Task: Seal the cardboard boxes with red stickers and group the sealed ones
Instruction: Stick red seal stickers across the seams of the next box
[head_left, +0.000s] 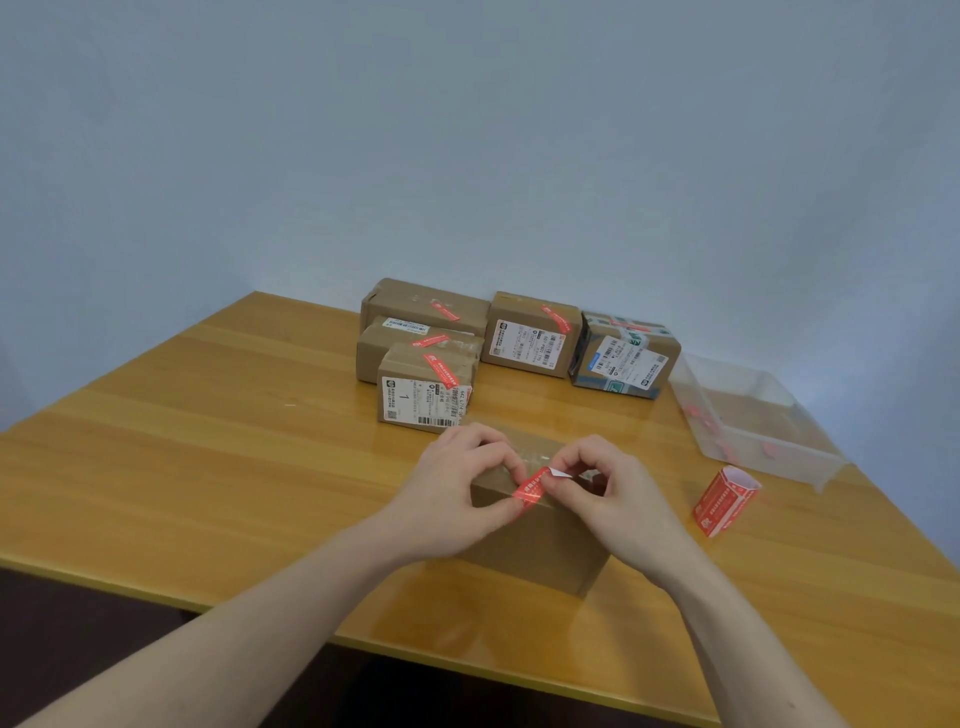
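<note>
A plain cardboard box (540, 540) stands near the table's front edge, right under my hands. A red sticker (531, 490) lies across its top front edge. My left hand (457, 488) pinches the sticker's lower end against the box. My right hand (613, 493) pinches the upper end, where a white backing corner shows. Behind, several boxes bearing red stickers stand grouped: one with a big label (423, 389), two more behind it (426, 306), one in the middle (530, 335) and a taped one (623, 356).
A roll of red stickers (722, 501) lies on the wooden table (208, 467) to the right of my hands. A clear plastic bin (753, 410) with red scraps sits at the right edge. A pale wall rises behind the table.
</note>
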